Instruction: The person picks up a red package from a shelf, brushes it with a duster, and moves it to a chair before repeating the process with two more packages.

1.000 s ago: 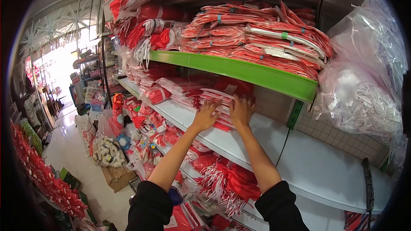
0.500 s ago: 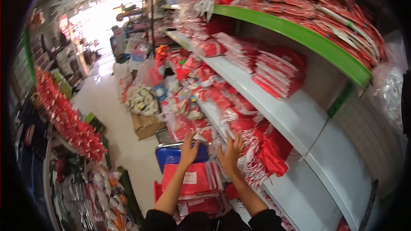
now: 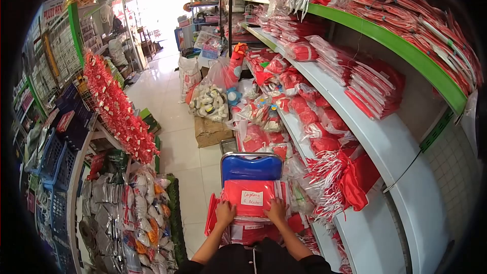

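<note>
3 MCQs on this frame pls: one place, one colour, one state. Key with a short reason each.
1. Where does the labelled red packet lie?
A. on the white shelf
B. on top of a pile by the blue chair back
C. on the floor tiles

2. What colour is the upper shelf edge?
A. green
B. yellow
C. black

3. How do the left hand and the right hand stand?
A. both in the air
B. only one touches the packet
C. both on the packet's near edge

Key:
1 B: the packet tops the pile just in front of the blue back.
2 A: the strip along the shelf front is bright green.
3 C: each hand rests on a near corner of the packet.
</note>
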`<state>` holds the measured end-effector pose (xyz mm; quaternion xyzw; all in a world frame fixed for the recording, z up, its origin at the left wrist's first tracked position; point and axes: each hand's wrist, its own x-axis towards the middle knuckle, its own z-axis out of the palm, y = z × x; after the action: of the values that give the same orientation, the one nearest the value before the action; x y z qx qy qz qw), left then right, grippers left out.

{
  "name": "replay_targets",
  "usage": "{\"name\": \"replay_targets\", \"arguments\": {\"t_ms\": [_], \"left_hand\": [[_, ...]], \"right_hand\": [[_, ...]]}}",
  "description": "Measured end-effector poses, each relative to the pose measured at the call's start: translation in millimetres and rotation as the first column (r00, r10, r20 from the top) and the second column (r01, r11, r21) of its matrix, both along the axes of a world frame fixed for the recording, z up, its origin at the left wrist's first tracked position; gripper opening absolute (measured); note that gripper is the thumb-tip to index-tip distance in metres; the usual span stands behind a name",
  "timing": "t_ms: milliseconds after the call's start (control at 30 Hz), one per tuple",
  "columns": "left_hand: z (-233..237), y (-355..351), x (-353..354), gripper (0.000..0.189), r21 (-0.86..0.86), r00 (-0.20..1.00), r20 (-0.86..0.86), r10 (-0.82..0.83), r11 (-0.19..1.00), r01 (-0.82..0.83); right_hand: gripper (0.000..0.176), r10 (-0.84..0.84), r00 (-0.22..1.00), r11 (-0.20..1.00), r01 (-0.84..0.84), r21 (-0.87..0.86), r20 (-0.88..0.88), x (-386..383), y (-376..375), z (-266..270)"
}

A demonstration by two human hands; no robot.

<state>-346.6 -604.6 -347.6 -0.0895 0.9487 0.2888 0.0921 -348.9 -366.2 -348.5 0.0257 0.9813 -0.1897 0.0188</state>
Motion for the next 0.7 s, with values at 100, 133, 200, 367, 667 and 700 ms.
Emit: {"name": "replay_targets", "arguments": {"t_ms": [100, 133, 200, 367, 667, 700], "left_hand": [[-2, -7, -12, 0.056, 0.062, 0.992, -0.087, 0.088, 0.995, -0.083], [4, -5, -10, 0.056, 0.049, 0.972, -0.185, 0.145, 0.989, -0.138], [16, 0, -10, 0.058, 0.074, 0.946, -0.196, 0.256, 0.966, -0.246], [9, -7, -25, 0.062, 0.214, 0.983, 0.133, 0.126, 0.965, -0.153], [67, 48, -38, 0.039, 0.691, 0.936, -0.169, -0.31, 0.639, 0.337], [87, 57, -37, 0.038, 0.76, 0.948, -0.077, -0.309, 0.597, 0.257]], "right_hand": [[0.055, -0.098, 0.995, 0.98, 0.099, -0.173, 0.017, -6, 4, -4], [0.056, -0.133, 0.99, 0.956, 0.142, -0.257, 0.053, -8, 8, -7], [0.061, -0.244, 0.959, 0.926, 0.185, -0.33, -0.146, -4, 15, -23], [0.061, -0.341, 0.88, 0.547, 0.472, -0.692, 0.331, 19, 49, -26], [0.023, -0.328, 0.859, 0.346, 0.497, -0.796, 0.393, 72, 94, 28], [0.022, -0.383, 0.862, 0.36, 0.47, -0.806, 0.332, 77, 102, 30]]}}
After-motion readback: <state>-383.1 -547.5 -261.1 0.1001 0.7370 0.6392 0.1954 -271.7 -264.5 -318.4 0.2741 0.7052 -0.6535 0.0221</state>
